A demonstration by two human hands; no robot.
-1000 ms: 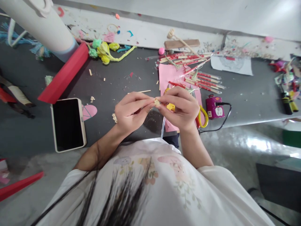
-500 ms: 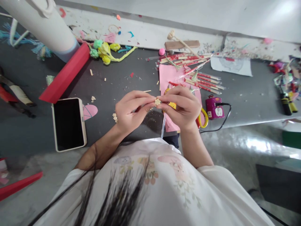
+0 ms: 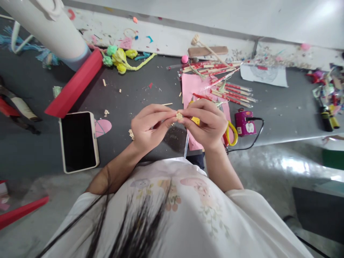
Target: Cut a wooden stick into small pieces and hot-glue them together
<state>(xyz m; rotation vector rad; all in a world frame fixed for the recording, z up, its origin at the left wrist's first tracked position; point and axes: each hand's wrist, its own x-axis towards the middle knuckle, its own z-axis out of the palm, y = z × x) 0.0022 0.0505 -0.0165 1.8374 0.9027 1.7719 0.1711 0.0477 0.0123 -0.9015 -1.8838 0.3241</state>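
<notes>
Between both hands, just above the dark table, is a small pale cluster of wooden bits. My left hand pinches its left side with thumb and fingertips. The right side is pinched the same way by my right hand. Beneath the right hand lie a pink sheet and a yellow tool, mostly covered. A yellow looped handle sticks out beside the right wrist. Another small pile of pale bits sits by the left hand, partly hidden.
Wrapped wooden sticks with red paper lie beyond my right hand. A purple box with a black cable stands at right. To the left are a phone, a pink oval and a long red box. Yellow yarn lies behind.
My right hand has shifted slightly left, and the cluster appears a little turned between the fingertips. My left hand keeps nearly the same place.
</notes>
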